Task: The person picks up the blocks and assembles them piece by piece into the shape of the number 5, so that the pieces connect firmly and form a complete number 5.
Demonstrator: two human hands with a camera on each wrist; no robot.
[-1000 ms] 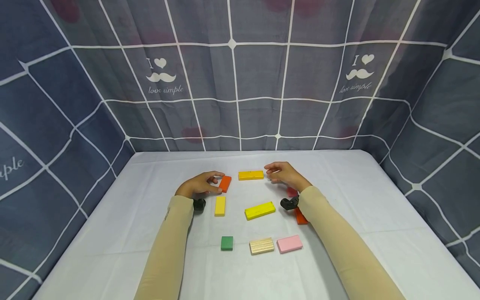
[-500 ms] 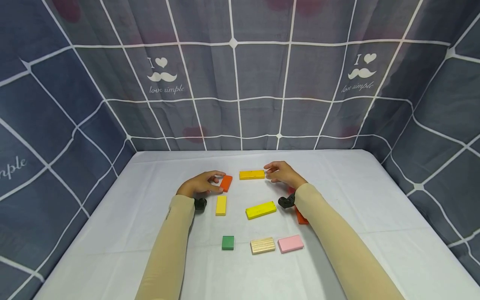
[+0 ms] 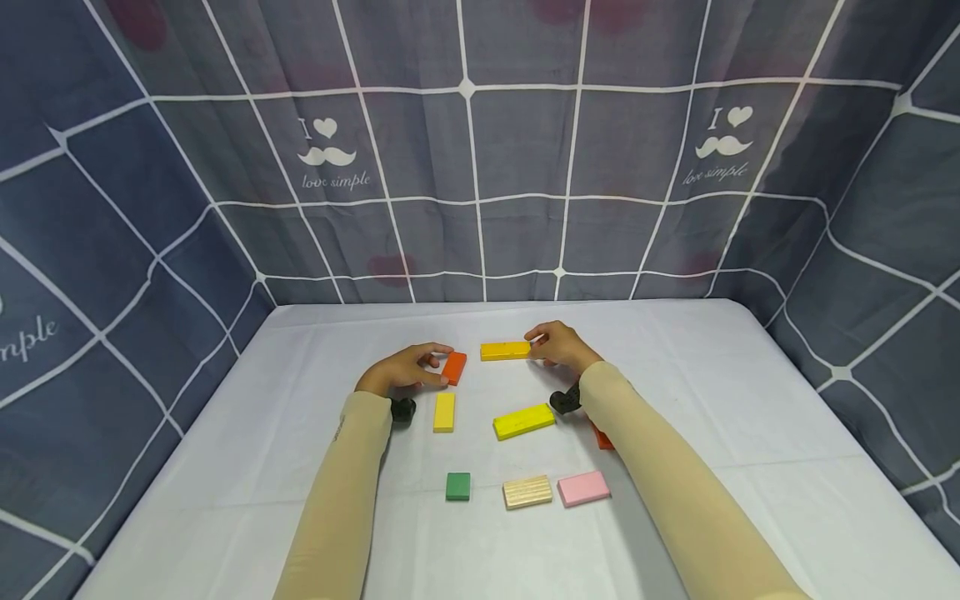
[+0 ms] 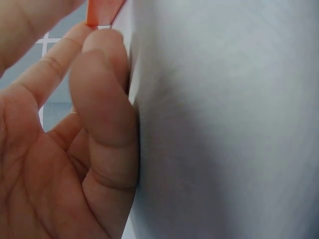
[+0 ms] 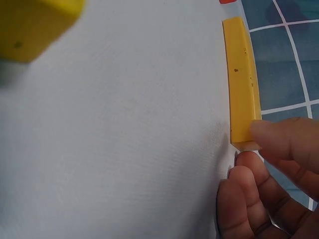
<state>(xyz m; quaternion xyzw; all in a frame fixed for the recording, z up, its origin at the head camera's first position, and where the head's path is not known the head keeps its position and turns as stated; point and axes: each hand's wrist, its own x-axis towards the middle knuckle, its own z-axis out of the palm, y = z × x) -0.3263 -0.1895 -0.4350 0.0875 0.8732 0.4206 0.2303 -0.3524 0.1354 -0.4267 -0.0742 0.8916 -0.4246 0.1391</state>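
In the head view, my left hand (image 3: 402,370) pinches an orange block (image 3: 454,367) near its ends, thumb on the near side and index finger at the far end. The left wrist view catches only part of this orange block (image 4: 105,12), beyond the curled lower fingers. My right hand (image 3: 562,347) is at the right end of a long yellow block (image 3: 505,352). From the right wrist, the thumb overlaps the end of that yellow block (image 5: 241,79); the other fingers curl loosely beside it. The index finger sits above the block, and firm contact cannot be told.
Nearer on the white-covered table (image 3: 405,533) lie a short yellow block (image 3: 444,412), a brighter yellow block (image 3: 523,422), a green square (image 3: 458,487), a ridged wooden block (image 3: 527,492) and a pink block (image 3: 583,488). My right sleeve partly covers another orange block (image 3: 602,438). Grid-patterned curtains surround the table.
My right hand has shifted slightly left, up to the long yellow block's end. The right forearm now hides a red block that showed before. My left hand keeps its place at the orange block.
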